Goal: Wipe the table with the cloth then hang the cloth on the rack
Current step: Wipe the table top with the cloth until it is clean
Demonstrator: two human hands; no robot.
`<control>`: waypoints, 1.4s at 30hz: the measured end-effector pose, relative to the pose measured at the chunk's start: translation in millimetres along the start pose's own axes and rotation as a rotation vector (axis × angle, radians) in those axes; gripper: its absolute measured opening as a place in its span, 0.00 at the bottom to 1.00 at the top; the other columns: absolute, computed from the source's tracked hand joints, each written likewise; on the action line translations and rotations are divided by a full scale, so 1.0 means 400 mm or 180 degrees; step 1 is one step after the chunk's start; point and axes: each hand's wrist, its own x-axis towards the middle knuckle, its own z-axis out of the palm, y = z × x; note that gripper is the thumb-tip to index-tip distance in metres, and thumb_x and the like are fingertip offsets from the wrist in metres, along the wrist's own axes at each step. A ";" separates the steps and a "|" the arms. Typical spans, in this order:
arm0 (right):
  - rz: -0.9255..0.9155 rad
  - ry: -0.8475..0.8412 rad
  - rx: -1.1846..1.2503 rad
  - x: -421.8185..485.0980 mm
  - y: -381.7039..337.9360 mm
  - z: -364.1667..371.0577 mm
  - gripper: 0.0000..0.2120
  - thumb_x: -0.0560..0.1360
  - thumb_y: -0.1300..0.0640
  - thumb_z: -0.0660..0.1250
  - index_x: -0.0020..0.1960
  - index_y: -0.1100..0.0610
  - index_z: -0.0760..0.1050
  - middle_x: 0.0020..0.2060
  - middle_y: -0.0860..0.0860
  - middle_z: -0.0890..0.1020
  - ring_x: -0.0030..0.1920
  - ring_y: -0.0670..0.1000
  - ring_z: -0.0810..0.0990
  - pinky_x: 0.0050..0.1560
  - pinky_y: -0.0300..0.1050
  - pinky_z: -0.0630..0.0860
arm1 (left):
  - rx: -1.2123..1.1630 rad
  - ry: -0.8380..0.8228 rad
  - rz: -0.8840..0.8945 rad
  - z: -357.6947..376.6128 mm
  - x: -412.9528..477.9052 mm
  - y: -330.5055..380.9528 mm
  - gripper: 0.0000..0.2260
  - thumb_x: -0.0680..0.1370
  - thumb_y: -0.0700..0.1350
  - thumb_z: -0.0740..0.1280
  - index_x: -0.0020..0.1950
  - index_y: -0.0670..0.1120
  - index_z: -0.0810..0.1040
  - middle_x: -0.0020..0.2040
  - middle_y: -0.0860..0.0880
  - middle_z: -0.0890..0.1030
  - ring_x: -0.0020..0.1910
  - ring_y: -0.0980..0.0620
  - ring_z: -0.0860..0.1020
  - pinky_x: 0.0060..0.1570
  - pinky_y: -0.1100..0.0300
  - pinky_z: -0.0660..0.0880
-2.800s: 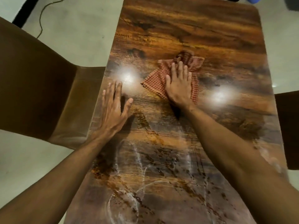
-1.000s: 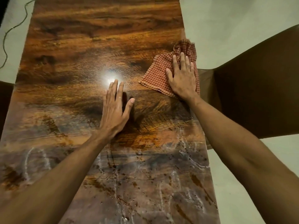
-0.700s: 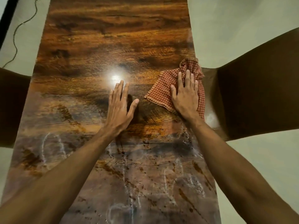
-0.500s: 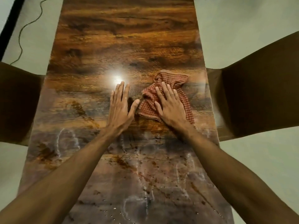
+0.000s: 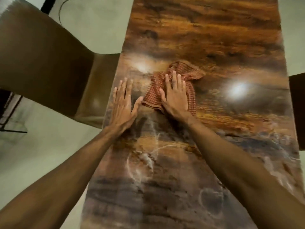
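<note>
A red-and-white checked cloth [image 5: 186, 75] lies bunched on the glossy wood-grain table [image 5: 206, 30], near its middle. My right hand [image 5: 175, 96] presses flat on the cloth, fingers spread and pointing away from me. My left hand [image 5: 123, 103] lies flat on the bare tabletop close to the left edge, its thumb almost touching the cloth's near corner. White smear marks cover the nearer part of the table. No rack can be made out clearly.
A brown chair [image 5: 49, 66] stands tucked against the table's left side. Another dark chair edge [image 5: 297, 104] shows at the right. A dark metal frame [image 5: 9, 113] sits at the far left, and a cable [image 5: 61, 9] runs over the pale floor.
My right hand has slid the cloth leftward from the table's right edge to its middle, bunching it. The left hand stays planted flat. My view has swung, showing the left chair.
</note>
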 end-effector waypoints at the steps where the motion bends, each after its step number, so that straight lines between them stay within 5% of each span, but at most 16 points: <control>1: -0.0412 -0.0041 -0.0042 0.002 -0.068 0.016 0.31 0.87 0.44 0.49 0.86 0.55 0.51 0.85 0.59 0.50 0.84 0.61 0.49 0.84 0.60 0.48 | -0.0020 0.0007 -0.0030 -0.016 -0.011 -0.040 0.31 0.84 0.59 0.53 0.83 0.45 0.49 0.84 0.45 0.49 0.83 0.49 0.45 0.81 0.49 0.41; 4: -0.1083 -0.0119 -0.0212 0.029 -0.162 0.047 0.31 0.86 0.41 0.48 0.86 0.53 0.51 0.85 0.56 0.51 0.85 0.58 0.49 0.83 0.59 0.48 | -0.0130 0.0059 -0.0068 -0.049 -0.037 -0.119 0.32 0.84 0.60 0.52 0.83 0.46 0.51 0.84 0.45 0.50 0.83 0.48 0.46 0.81 0.50 0.40; 9: -0.0290 -0.0068 -0.0053 0.143 -0.267 0.038 0.31 0.87 0.42 0.45 0.86 0.54 0.46 0.85 0.58 0.46 0.85 0.59 0.45 0.84 0.59 0.44 | -0.0072 0.0100 -0.0236 -0.070 -0.071 -0.211 0.32 0.83 0.61 0.51 0.83 0.46 0.51 0.84 0.45 0.50 0.83 0.48 0.46 0.79 0.52 0.38; 15: -0.1431 -0.0309 -0.0175 0.082 -0.307 0.056 0.32 0.86 0.38 0.44 0.86 0.51 0.48 0.86 0.54 0.48 0.85 0.56 0.46 0.84 0.59 0.46 | -0.0164 0.0163 -0.0358 -0.085 -0.109 -0.248 0.32 0.83 0.61 0.51 0.83 0.48 0.50 0.84 0.46 0.48 0.83 0.50 0.45 0.78 0.56 0.34; 20: -0.0344 -0.0106 -0.0106 0.251 -0.310 0.032 0.32 0.86 0.39 0.44 0.86 0.51 0.46 0.85 0.56 0.46 0.85 0.60 0.44 0.84 0.62 0.42 | -0.0050 0.0286 -0.0366 -0.065 -0.130 -0.276 0.30 0.84 0.59 0.53 0.83 0.48 0.51 0.84 0.47 0.49 0.83 0.49 0.46 0.77 0.58 0.33; 24: -0.0975 -0.0015 -0.0162 0.013 -0.355 0.091 0.32 0.85 0.40 0.44 0.86 0.52 0.51 0.85 0.56 0.51 0.85 0.59 0.49 0.83 0.64 0.47 | -0.0108 0.0138 -0.0396 -0.059 -0.177 -0.232 0.31 0.84 0.59 0.53 0.83 0.48 0.51 0.84 0.46 0.50 0.83 0.49 0.46 0.78 0.58 0.34; 27: -0.1118 -0.0095 -0.0130 -0.058 -0.270 0.078 0.32 0.85 0.38 0.46 0.85 0.49 0.52 0.85 0.53 0.53 0.85 0.57 0.50 0.83 0.63 0.48 | -0.0095 0.0116 -0.0352 -0.054 -0.187 -0.188 0.32 0.83 0.62 0.50 0.83 0.48 0.50 0.84 0.46 0.49 0.83 0.50 0.45 0.79 0.55 0.36; 31: 0.0012 0.0026 -0.0021 -0.056 -0.119 0.033 0.32 0.86 0.38 0.46 0.86 0.50 0.48 0.86 0.54 0.48 0.85 0.58 0.45 0.83 0.63 0.43 | -0.0055 0.0147 -0.0256 -0.035 -0.192 -0.107 0.32 0.83 0.64 0.49 0.83 0.50 0.49 0.84 0.47 0.48 0.82 0.51 0.45 0.80 0.52 0.39; 36: -0.1141 -0.0042 -0.0141 -0.255 0.023 0.052 0.30 0.87 0.40 0.48 0.85 0.50 0.53 0.85 0.53 0.53 0.85 0.56 0.50 0.82 0.62 0.51 | -0.0111 0.0008 -0.0082 0.033 -0.202 0.056 0.32 0.83 0.61 0.52 0.83 0.48 0.51 0.84 0.47 0.50 0.83 0.50 0.46 0.81 0.46 0.43; 42: 0.0637 0.0172 0.0152 -0.306 0.358 -0.030 0.30 0.87 0.42 0.49 0.86 0.51 0.52 0.85 0.54 0.50 0.85 0.58 0.48 0.83 0.63 0.45 | -0.0151 -0.0201 0.0236 0.126 -0.201 0.261 0.31 0.84 0.61 0.51 0.83 0.47 0.50 0.84 0.47 0.49 0.83 0.50 0.46 0.80 0.49 0.41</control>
